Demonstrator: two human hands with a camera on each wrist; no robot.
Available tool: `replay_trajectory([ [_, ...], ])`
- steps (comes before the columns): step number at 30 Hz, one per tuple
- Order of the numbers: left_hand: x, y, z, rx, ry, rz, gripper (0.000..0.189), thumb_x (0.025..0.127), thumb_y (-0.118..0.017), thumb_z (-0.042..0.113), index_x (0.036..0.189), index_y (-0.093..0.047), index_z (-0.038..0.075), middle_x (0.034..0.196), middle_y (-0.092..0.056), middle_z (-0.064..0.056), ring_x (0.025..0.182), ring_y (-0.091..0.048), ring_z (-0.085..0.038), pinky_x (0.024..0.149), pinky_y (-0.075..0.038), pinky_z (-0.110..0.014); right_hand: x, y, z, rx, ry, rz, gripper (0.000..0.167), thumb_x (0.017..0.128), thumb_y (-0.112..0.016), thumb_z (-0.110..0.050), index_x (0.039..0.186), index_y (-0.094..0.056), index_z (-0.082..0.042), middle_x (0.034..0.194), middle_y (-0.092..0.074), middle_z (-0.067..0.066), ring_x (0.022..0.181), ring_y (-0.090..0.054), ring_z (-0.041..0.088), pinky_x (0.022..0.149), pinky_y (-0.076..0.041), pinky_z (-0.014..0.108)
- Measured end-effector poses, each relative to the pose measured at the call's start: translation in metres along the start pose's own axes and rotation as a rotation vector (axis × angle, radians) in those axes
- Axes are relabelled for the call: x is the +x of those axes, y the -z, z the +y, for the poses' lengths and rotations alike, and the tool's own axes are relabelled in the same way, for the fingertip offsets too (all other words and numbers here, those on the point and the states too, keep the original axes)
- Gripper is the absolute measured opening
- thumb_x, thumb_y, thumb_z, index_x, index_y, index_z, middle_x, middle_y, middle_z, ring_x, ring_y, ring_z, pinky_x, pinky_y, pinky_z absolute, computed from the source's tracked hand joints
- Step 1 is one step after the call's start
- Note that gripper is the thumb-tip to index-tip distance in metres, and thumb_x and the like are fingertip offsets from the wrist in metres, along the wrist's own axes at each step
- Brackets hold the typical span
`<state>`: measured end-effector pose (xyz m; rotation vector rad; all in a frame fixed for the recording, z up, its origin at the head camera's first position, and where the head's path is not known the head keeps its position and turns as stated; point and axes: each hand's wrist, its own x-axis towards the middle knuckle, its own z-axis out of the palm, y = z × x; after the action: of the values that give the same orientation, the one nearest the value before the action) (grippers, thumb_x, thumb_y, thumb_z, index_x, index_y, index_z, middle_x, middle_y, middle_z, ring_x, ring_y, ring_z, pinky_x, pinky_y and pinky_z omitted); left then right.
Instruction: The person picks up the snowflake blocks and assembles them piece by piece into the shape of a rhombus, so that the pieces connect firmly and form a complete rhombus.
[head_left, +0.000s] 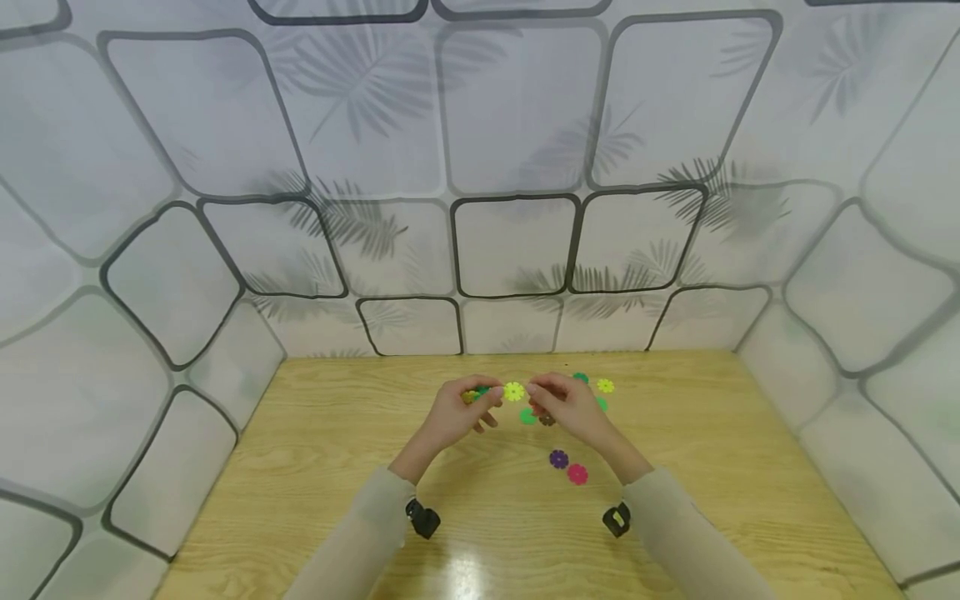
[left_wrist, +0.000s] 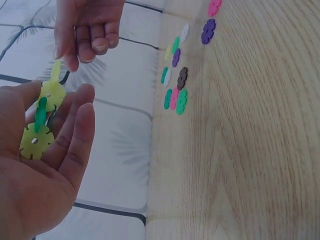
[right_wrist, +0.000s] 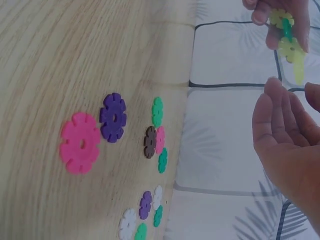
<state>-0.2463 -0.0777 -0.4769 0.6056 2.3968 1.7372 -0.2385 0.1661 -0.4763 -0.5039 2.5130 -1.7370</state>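
My left hand [head_left: 457,410] holds a short chain of interlocking flower-shaped plastic discs [left_wrist: 37,142]. Yellow discs and a green disc [left_wrist: 40,116] are slotted together edge to edge, and the thumb presses near the middle of the chain. A yellow disc [head_left: 513,391] at its end sticks out toward my right hand [head_left: 568,407]. In the right wrist view, a gap shows between the right thumb and the extended fingers, with the chain's yellow end [right_wrist: 298,70] just beyond them. Those fingertips are right at that disc's edge in the head view.
On the wooden table [head_left: 480,517] lie a purple disc [right_wrist: 113,117] and a pink disc [right_wrist: 80,143], close together. Farther back are several loose discs, among them a brown one [right_wrist: 150,142] and a white one [right_wrist: 127,224]. A patterned wall covering [head_left: 405,250] surrounds the table's back and sides.
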Motion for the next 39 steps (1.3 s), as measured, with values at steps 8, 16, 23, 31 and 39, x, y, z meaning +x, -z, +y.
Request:
replay_trajectory([
  [8,0.001,0.0,-0.001,-0.029,0.025,0.022,0.037,0.108,-0.064,0.029,0.134,-0.069,0.004,0.109,-0.077,-0.019,0.073,-0.079,-0.026,0.059,-0.065,-0.037,-0.005,0.005,0.014,-0.004,-0.005,-0.03,0.026,0.108,-0.063,-0.018,0.117,-0.071,0.005,0.104,-0.072,0.028,0.088,-0.074,0.037,0.081,-0.065,0.047],
  [16,0.001,0.0,-0.002,-0.028,0.032,0.04,0.037,0.107,-0.064,0.03,0.133,-0.069,0.004,0.109,-0.077,-0.018,0.074,-0.079,-0.027,0.058,-0.064,-0.036,-0.016,0.012,0.028,-0.106,-0.007,-0.082,0.023,0.105,-0.066,-0.015,0.116,-0.073,0.005,0.102,-0.074,0.024,0.087,-0.071,0.034,0.075,-0.062,0.03],
  [23,0.001,0.001,-0.003,-0.038,0.016,0.065,0.034,0.107,-0.066,0.028,0.13,-0.071,0.004,0.107,-0.078,-0.02,0.078,-0.079,-0.037,0.057,-0.064,-0.033,-0.026,0.014,0.045,-0.256,0.0,-0.104,0.022,0.102,-0.071,-0.018,0.114,-0.075,-0.001,0.106,-0.077,0.008,0.093,-0.067,0.011,0.079,-0.056,0.023],
  [31,0.002,-0.001,-0.003,-0.053,0.0,0.086,0.035,0.104,-0.07,0.021,0.131,-0.069,-0.001,0.108,-0.077,-0.025,0.08,-0.079,-0.04,0.06,-0.065,-0.047,-0.034,0.012,0.067,-0.267,-0.066,-0.15,0.02,0.099,-0.074,-0.02,0.112,-0.075,-0.005,0.099,-0.073,0.001,0.089,-0.064,0.011,0.076,-0.056,0.023],
  [39,0.001,0.001,-0.003,-0.048,-0.01,0.094,0.036,0.103,-0.071,0.021,0.13,-0.07,-0.003,0.107,-0.078,-0.023,0.083,-0.08,-0.038,0.058,-0.064,-0.035,-0.04,0.011,0.075,-0.281,-0.056,-0.176,0.022,0.097,-0.076,-0.021,0.113,-0.075,-0.005,0.102,-0.075,0.0,0.091,-0.065,0.008,0.081,-0.057,0.022],
])
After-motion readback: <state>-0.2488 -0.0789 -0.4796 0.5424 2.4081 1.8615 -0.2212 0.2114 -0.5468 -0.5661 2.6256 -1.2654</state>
